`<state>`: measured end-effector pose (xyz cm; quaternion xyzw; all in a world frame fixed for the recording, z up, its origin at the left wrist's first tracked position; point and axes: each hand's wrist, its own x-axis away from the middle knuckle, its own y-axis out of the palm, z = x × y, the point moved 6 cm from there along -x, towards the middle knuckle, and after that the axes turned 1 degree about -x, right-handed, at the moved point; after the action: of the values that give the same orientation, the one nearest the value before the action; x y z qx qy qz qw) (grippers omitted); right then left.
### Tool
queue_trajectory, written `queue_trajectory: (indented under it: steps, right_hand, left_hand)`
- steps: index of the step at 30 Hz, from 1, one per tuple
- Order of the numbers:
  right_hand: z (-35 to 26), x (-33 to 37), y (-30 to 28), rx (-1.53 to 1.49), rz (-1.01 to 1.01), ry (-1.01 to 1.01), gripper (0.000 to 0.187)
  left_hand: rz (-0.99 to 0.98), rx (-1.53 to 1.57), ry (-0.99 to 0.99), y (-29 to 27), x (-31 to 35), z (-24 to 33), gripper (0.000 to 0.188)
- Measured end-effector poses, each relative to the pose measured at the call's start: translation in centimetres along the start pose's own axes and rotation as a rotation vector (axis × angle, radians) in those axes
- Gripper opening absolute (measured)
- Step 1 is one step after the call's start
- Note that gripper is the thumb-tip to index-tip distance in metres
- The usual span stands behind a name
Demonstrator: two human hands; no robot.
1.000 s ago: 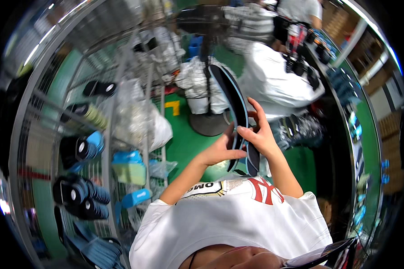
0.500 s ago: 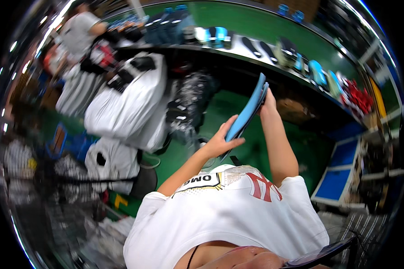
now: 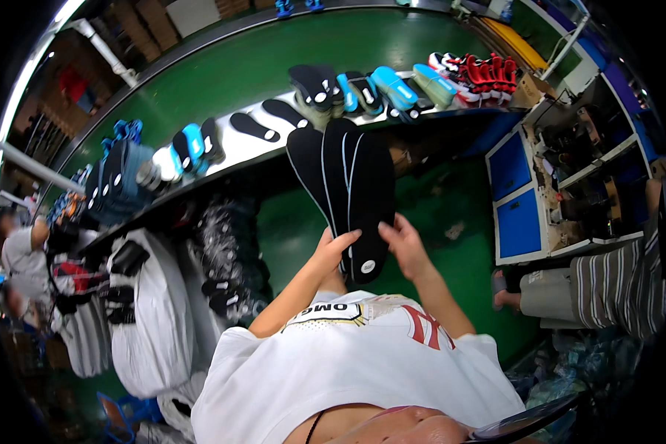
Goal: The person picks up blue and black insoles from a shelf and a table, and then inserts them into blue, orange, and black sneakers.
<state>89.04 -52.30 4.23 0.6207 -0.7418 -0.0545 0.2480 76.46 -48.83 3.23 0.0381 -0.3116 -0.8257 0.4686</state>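
Black insoles (image 3: 370,185) with pale blue edges are fanned out in front of my chest, their wide ends pointing away from me. A round white mark shows on the heel of the top one. My left hand (image 3: 331,251) is closed on the heel end from the left, its thumb lying over the black face. At the right edge of the heel, my right hand (image 3: 407,248) pinches the insoles, thumb in front; its other fingers are partly hidden.
Beyond the insoles runs a long white bench (image 3: 233,152) with loose black insoles, stacks of blue ones and red-and-white shoes (image 3: 485,78). White sacks (image 3: 152,318) stand below at left. A blue-doored cabinet (image 3: 514,166) is at right, near another person's striped clothing (image 3: 610,285).
The insoles have turned from edge-on, blue side showing, to black faces up and fanned apart. My right hand has come down from their far end to the heel. My view has swung right.
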Motion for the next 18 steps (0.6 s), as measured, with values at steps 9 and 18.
queue_trajectory:
  steps: [9, 18]
  right_hand:
    - [-8.4, -14.6, -3.8, 0.184, 0.151, -0.33, 0.052]
    - [-15.8, -19.5, -13.0, 0.28, 0.134, -0.414, 0.083]
  left_hand:
    - [-0.18, 0.44, -0.122, 2.5, -17.1, 4.5, 0.038]
    - [-0.37, 0.072, -0.242, 11.9, -30.9, 3.3, 0.035]
